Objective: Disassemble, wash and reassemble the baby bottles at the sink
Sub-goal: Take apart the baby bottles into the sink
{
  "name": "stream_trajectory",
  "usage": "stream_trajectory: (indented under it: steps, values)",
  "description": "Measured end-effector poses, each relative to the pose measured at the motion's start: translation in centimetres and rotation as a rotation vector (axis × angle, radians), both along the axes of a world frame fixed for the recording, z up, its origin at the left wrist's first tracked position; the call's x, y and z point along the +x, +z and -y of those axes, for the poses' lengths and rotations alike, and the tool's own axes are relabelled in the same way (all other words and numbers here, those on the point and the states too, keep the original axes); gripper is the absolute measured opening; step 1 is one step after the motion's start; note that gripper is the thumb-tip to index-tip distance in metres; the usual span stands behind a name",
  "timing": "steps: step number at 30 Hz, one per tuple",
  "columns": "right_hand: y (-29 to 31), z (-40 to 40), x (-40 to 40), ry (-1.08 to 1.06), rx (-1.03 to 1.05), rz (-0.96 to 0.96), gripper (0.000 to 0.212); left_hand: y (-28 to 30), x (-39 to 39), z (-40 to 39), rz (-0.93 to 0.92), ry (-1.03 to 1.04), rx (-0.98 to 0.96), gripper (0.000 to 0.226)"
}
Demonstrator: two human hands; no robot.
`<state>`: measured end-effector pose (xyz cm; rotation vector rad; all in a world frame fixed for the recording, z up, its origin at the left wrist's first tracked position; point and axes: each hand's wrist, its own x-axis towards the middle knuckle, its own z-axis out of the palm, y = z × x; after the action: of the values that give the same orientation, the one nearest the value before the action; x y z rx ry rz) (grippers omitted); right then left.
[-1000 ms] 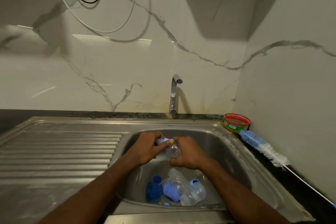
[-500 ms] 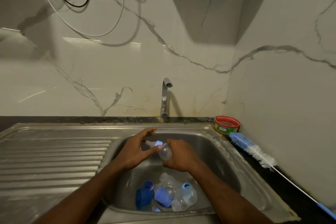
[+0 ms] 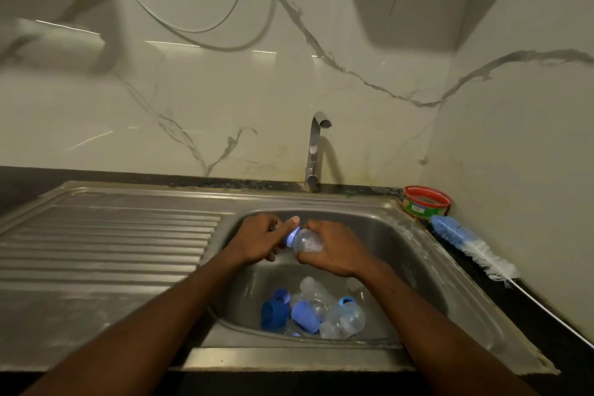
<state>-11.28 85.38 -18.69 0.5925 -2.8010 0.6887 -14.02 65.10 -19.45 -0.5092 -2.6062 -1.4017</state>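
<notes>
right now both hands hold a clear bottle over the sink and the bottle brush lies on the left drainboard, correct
Not quite. The hands and bottle are as you say, but the bottle brush lies on the dark counter right of the sink, below the red tub. The head view shows it.

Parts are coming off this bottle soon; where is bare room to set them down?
The ribbed drainboard left of the basin is bare steel. The basin's far floor, under the tap, is open too. The near floor is crowded with bottles and blue caps; the right counter holds a brush and tub.

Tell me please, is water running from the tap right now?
No, the tap shows no stream below its spout, while both hands hold a clear bottle over the sink.
</notes>
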Motion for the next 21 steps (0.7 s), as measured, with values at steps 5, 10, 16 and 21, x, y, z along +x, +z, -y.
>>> stream_trajectory:
  steps: [5, 10, 16, 21]
  values:
    - [-0.4, 0.4, -0.5, -0.033, 0.185, -0.111, 0.059, -0.5, -0.2, -0.1, 0.103, 0.110, -0.108, 0.065]
    - [-0.3, 0.6, -0.5, -0.051, 0.261, -0.085, 0.066, -0.4, 0.7, -0.5, 0.213, 0.078, -0.076, 0.065]
    - [-0.1, 0.1, -0.2, -0.077, 0.196, -0.003, 0.061, -0.4, 0.2, -0.4, 0.227, 0.096, 0.064, 0.061]
    - [-0.2, -0.5, -0.4, -0.135, 0.160, -0.003, 0.061, -0.9, -0.8, 0.2, 0.097, -0.161, 0.051, 0.055]
